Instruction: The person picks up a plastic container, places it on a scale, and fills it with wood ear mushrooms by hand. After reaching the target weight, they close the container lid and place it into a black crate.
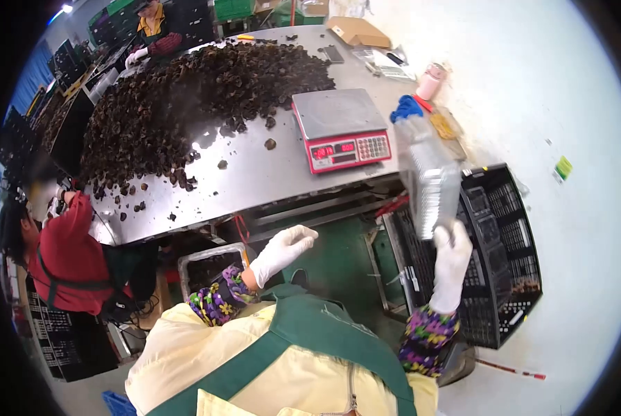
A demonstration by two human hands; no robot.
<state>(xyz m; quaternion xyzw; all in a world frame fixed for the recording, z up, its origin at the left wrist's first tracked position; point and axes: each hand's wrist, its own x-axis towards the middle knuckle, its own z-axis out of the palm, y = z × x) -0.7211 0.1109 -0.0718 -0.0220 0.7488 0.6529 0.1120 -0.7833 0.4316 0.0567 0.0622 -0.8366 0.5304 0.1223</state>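
My right hand (pixel 453 251), in a white glove, grips the lower end of a clear plastic container (pixel 430 177), blurred by motion. The container is right of the red scale (pixel 342 128) and above the black crates. My left hand (pixel 283 254), also white-gloved, is in front of the table edge with thumb and fingers slightly apart and nothing between them. The scale has a bare grey plate and lit red digits. Left of it, a large heap of dark brown dried pieces (pixel 206 97) covers much of the metal table (pixel 245 163).
Black crates (pixel 508 243) stand at the right. A pink cup (pixel 431 82), blue cloth (pixel 407 108) and cardboard (pixel 359 32) lie near the table's right side. A person in red (pixel 71 249) is at the left, another person (pixel 152 35) at the far side. A tub (pixel 213 256) sits below the table edge.
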